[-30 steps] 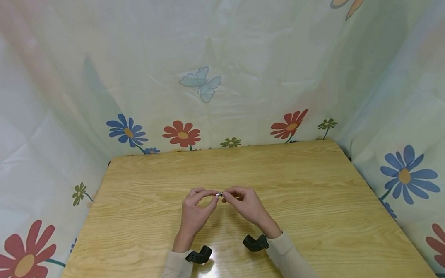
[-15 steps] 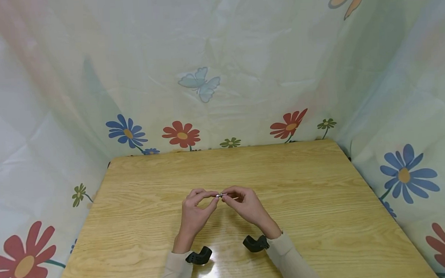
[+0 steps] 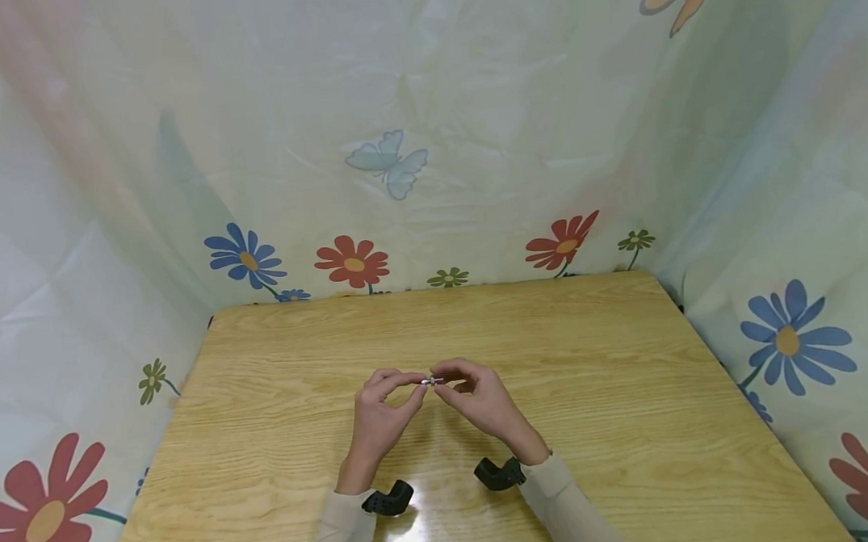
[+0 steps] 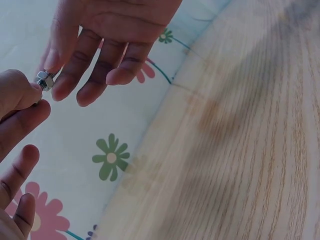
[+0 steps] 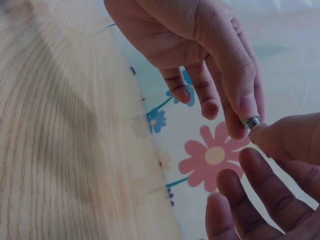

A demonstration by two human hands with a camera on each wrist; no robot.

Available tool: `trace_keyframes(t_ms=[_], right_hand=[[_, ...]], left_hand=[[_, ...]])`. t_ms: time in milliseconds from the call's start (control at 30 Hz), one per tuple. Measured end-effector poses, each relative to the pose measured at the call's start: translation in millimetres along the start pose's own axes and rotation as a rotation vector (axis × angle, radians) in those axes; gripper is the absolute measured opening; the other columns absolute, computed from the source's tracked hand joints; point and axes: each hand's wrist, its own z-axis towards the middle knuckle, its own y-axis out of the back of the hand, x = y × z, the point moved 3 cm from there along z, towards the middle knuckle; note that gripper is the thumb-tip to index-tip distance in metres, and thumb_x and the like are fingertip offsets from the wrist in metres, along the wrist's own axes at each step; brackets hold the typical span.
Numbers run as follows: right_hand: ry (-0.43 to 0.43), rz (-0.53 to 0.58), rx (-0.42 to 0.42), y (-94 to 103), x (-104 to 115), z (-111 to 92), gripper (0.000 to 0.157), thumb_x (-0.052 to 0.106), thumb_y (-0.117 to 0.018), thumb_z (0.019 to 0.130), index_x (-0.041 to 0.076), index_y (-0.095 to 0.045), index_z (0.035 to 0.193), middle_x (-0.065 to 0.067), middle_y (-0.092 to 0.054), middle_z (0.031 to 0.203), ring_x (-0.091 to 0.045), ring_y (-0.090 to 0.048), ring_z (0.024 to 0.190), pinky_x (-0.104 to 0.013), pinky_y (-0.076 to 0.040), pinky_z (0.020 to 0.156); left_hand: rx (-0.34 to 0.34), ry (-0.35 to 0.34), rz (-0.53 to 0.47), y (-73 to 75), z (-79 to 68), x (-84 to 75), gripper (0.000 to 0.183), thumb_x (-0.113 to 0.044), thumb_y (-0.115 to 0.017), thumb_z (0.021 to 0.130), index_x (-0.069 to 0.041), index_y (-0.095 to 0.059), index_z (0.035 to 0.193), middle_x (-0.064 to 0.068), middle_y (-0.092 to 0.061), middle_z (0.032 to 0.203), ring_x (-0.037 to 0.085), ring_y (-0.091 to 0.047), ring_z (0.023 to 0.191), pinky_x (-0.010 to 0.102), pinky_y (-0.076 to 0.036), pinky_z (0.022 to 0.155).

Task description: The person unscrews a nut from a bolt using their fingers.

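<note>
At the left, the curtain (image 3: 19, 265) bore a red flower (image 3: 46, 522), with a small green flower (image 3: 152, 381) on its far side. The table (image 3: 253, 465) stretched from there to the right. Left of the table's middle, the left sleeve (image 3: 343, 530) reached in from the near side, a black mount (image 3: 389, 499) at its cuff. The left hand (image 3: 380, 423) had thumb and forefinger closed in a pinch on the left end of a bolt (image 3: 433, 381). The bolt was between the two hands, above the table, with a nut (image 4: 46, 80) on its threads. The right hand (image 3: 487, 406) curved thumb and forefinger about the bolt's right end, their tips a little apart; I cannot tell whether they gripped it. Its other fingers hung loosely spread. Another mount (image 3: 498, 473) sat by the right sleeve (image 3: 570, 508). Farther right, the curtain carried a blue flower (image 3: 793, 338), with another red flower nearer.
</note>
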Motion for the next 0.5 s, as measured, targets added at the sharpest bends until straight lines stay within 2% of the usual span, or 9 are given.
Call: trace_keyframes(t_ms=[233, 500], right_hand=[[-0.015, 0.028, -0.003, 1.3, 2.3, -1.1, 0.033, 0.021, -0.068, 0.102, 0.009, -0.066, 0.133, -0.011, -0.072, 0.118, -0.027, -0.068, 0.111, -0.032, -0.057, 0.089], [-0.062, 0.010, -0.016, 1.8, -0.3, -1.5, 0.029, 0.031, -0.065, 0.103, 0.010, -0.073, 0.121, -0.012, -0.076, 0.108, -0.021, -0.073, 0.098, -0.030, -0.058, 0.083]], left_hand=[[-0.004, -0.002, 0.010, -2.0, 0.4, -1.9, 0.016, -0.007, -0.083, 0.086, -0.014, -0.083, 0.101, -0.001, -0.074, 0.086, 0.022, -0.066, 0.087, 0.034, -0.054, 0.079], [-0.007, -0.009, 0.004, -4.3, 1.5, -1.3, 0.016, -0.007, -0.083, 0.087, -0.014, -0.083, 0.101, 0.003, -0.074, 0.086, 0.021, -0.066, 0.088, 0.035, -0.055, 0.078]])
